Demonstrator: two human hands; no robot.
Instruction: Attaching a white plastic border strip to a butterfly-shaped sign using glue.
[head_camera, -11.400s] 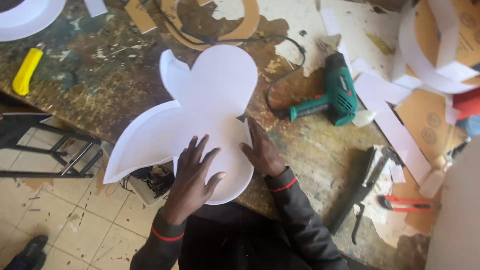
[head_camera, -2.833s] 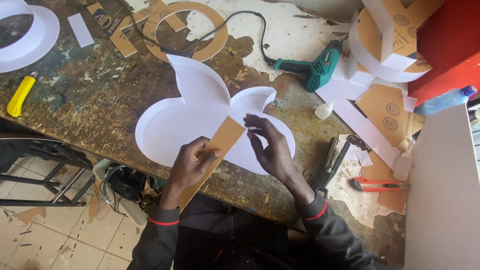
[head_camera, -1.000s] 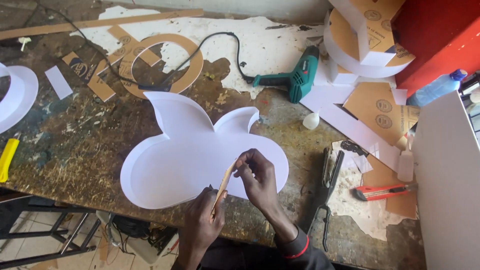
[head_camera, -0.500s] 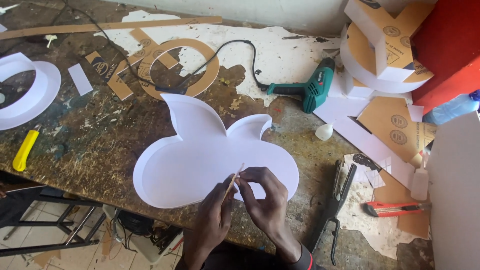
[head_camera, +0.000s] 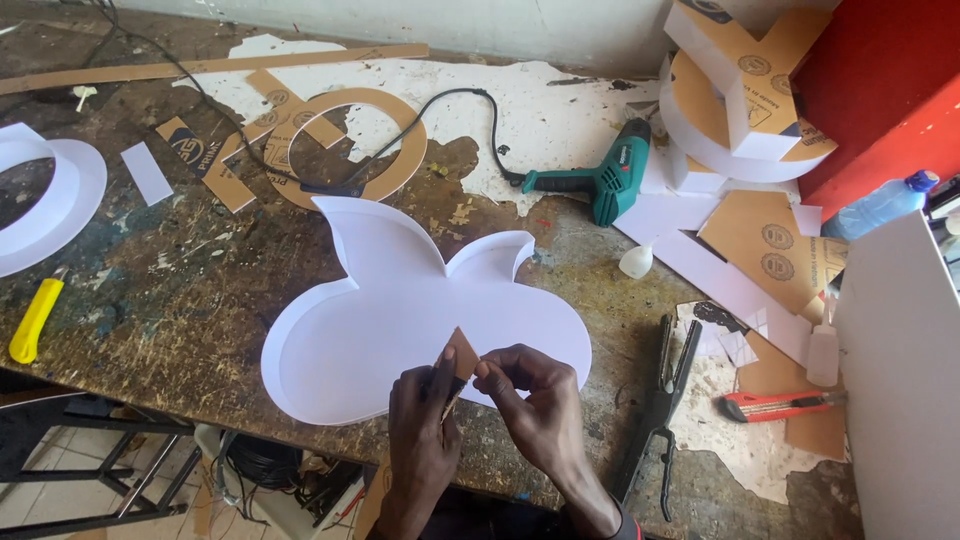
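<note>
A large white cut-out shape with raised edges (head_camera: 420, 320) lies flat on the worn workbench (head_camera: 150, 270). Over its near edge my left hand (head_camera: 420, 420) and my right hand (head_camera: 530, 395) both pinch a narrow brown cardboard strip (head_camera: 462, 355). The strip's pointed top end sticks up between my fingers; its lower end runs down past the bench edge behind my left wrist.
A green corded heat gun (head_camera: 600, 185) lies behind the shape. Brown cardboard offcuts (head_camera: 340, 140), a white ring piece (head_camera: 40, 200) and a yellow cutter (head_camera: 35, 320) lie left. Right are black pliers (head_camera: 660, 400), a red cutter (head_camera: 780, 405), glue bottle (head_camera: 822, 345) and stacked white letter forms (head_camera: 740, 100).
Earlier my hands pressed flat on the white shape. Then they picked up the cardboard strip and turned it edge-on. Now they hold its tip closer together over the shape's near edge.
</note>
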